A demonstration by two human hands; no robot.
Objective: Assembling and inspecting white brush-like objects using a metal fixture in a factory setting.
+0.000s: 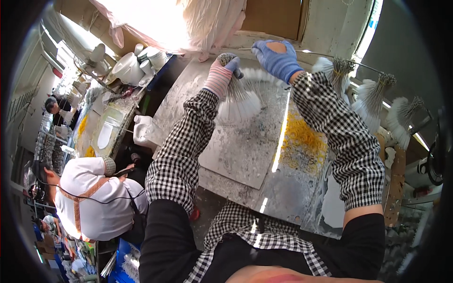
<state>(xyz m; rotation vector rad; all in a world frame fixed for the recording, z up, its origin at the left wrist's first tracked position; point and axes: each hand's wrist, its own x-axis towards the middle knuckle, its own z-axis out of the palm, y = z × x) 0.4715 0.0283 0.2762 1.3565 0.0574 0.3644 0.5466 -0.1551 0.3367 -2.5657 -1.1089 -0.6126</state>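
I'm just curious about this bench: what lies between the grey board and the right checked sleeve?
The head view shows yellow rings and a bright light strip.

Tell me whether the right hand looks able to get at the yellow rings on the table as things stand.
Probably yes: the yellow rings lie uncovered, nearer the body than the right hand, and only its own sleeved forearm appears close by. It would likely need to draw back.

Room left over near half of board point(236, 158), right blocked by hung bundles point(370, 98), left crowded by jug point(143, 130)
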